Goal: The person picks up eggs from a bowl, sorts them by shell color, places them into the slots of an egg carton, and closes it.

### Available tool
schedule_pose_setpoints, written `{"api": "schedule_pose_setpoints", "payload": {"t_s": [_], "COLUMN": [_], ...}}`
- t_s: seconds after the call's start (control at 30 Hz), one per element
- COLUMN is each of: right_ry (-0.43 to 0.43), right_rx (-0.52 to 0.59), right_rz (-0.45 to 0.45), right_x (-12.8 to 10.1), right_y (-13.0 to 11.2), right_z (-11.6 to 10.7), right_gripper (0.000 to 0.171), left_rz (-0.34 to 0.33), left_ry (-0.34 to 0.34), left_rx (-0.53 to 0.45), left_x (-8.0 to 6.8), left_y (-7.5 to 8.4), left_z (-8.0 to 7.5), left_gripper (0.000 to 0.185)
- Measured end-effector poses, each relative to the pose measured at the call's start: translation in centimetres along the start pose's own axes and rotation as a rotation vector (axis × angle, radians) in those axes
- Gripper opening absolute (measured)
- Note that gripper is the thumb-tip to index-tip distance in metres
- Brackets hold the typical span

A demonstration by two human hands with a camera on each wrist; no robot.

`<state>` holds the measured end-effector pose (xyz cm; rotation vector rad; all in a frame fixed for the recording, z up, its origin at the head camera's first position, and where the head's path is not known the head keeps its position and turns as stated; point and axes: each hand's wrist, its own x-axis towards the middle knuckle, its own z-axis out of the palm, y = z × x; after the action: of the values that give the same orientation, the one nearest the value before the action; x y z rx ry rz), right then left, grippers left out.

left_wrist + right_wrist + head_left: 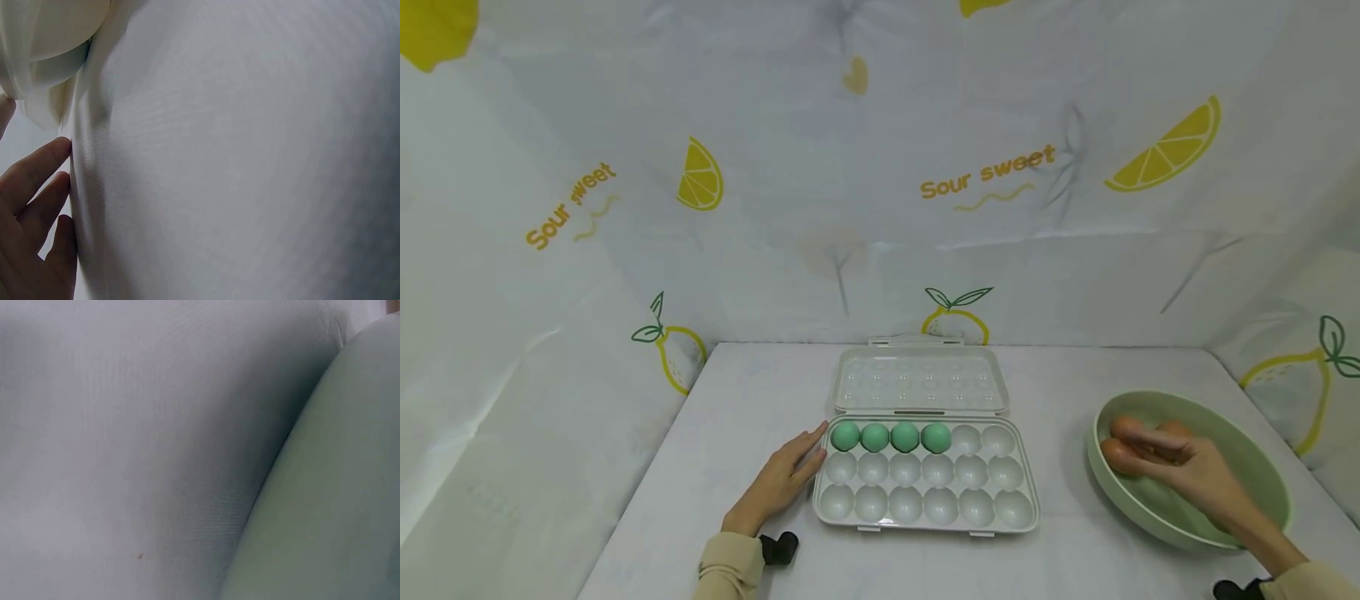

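Note:
A white egg box (925, 472) lies open on the table, its lid (922, 379) folded back. Several green eggs (905, 437) sit side by side in its back row, from the left end. Beside the box my left hand (781, 477) rests on the table, fingers extended and fingertips right at its left edge. On the right, my right hand (1202, 475) reaches inside a green bowl (1262, 492). Its thumb and fingers pinch a brown egg (1116, 457). Other brown eggs (1177, 428) lie close by, partly covered by the fingers.
The white table (760, 379) meets a printed cloth backdrop (880, 250) along its far edge. In the right wrist view the outer wall of the bowl (325, 506) rises on the right; that hand is outside the view.

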<state>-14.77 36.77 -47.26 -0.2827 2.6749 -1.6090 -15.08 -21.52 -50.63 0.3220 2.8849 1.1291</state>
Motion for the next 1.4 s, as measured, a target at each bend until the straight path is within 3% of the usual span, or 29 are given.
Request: {"api": "schedule_pose_setpoints", "payload": {"t_s": [0.2, 0.43, 0.67, 0.83, 1.13, 1.4], "right_ry": [-0.003, -0.067, -0.178, -0.155, -0.052, 0.056], "right_rx": [-0.025, -0.063, 0.031, -0.038, -0.017, -0.102], "right_rz": [-0.010, -0.145, -0.166, -0.152, -0.237, -0.077], "right_x": [0.1, 0.3, 0.4, 0.4, 0.7, 0.6], "right_y": [0.6, 1.4, 2.1, 2.1, 2.0, -0.2], "right_z": [0.3, 1.0, 1.1, 1.1, 1.3, 1.0], "right_gripper": [0.043, 0.045, 0.046, 0.045, 0.060, 0.057], "left_rz": [0.016, 0.016, 0.026, 0.060, 0.004, -0.004], "left_ry": [0.007, 0.009, 0.008, 0.022, -0.006, -0.007], "left_rx": [0.004, 0.012, -0.002, -0.003, -0.017, -0.008], "left_x": [-0.1, -0.1, -0.2, -0.2, 0.0, 0.1], "left_y": [0.2, 0.3, 0.3, 0.2, 0.2, 0.0], "left_z": [0.0, 0.0, -0.1, -0.1, 0.0, 0.0], "left_gripper": [0.052, 0.052, 0.052, 0.051, 0.052, 0.053]}}
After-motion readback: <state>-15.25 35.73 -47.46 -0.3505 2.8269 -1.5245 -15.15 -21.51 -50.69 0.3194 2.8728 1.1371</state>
